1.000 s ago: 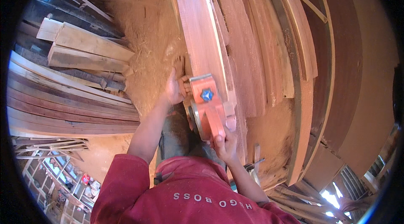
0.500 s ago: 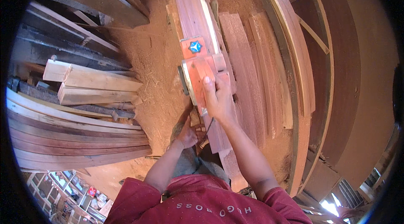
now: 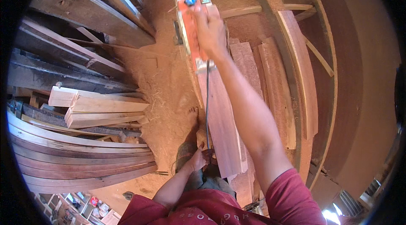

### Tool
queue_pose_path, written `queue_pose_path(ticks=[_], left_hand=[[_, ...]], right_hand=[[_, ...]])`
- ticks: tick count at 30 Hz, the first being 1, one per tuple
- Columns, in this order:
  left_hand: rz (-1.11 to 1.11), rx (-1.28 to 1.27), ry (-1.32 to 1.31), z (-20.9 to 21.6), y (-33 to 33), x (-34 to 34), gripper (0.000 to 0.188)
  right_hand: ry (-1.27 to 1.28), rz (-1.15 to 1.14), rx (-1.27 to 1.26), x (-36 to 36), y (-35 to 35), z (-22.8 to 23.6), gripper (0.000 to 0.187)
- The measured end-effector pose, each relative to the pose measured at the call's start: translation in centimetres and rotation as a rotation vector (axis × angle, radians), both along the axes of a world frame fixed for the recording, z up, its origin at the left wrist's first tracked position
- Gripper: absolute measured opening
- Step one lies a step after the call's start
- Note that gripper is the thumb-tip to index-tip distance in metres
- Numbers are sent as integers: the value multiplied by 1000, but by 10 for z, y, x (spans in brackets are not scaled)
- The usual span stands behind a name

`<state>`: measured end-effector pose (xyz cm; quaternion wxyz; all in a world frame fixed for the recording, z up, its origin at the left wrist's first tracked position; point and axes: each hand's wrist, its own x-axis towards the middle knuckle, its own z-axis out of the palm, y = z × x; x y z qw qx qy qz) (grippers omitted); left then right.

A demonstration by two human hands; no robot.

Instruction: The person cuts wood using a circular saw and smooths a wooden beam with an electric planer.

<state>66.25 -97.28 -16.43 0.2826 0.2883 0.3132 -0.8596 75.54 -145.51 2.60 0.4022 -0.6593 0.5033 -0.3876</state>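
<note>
An orange electric hand planer [image 3: 190,34] with a blue front knob [image 3: 190,1] sits toward the far end of a long reddish-brown board [image 3: 222,127]. My right hand [image 3: 212,30] is closed around its handle, arm stretched far forward. From the planer's rear a dark power cord [image 3: 207,102] runs back along the board toward my lap. There my left hand [image 3: 198,159] is closed on the cord, its fingers partly hidden. The planer's underside is out of sight against the wood.
Reddish planks [image 3: 245,64] lie to the right, beside a long beam [image 3: 302,94] on a wooden frame. Pale timber pieces [image 3: 101,108] and stacked boards [image 3: 84,161] lie at left. Sawdust and shavings cover the floor [image 3: 163,81]. My bare foot [image 3: 193,113] stands left of the board.
My right hand has pushed the planer forward along the board, and more planed surface shows behind it. The cord now stretches out straight. My left hand stays low near my lap.
</note>
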Motion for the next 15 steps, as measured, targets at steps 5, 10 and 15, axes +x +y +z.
queue_pose_path(ticks=[5, 10, 15], left_hand=[[-37, -74, -149, 36, -8, 7, 94], [-2, -90, 42, 45, 14, -3, 100], [172, -98, 71, 58, 28, -19, 96]], right_hand=[[10, 26, 233, 21, -34, 31, 68], [-26, 36, -16, -2, -15, 25, 56], [-21, -1, 139, -74, 125, 1, 53]])
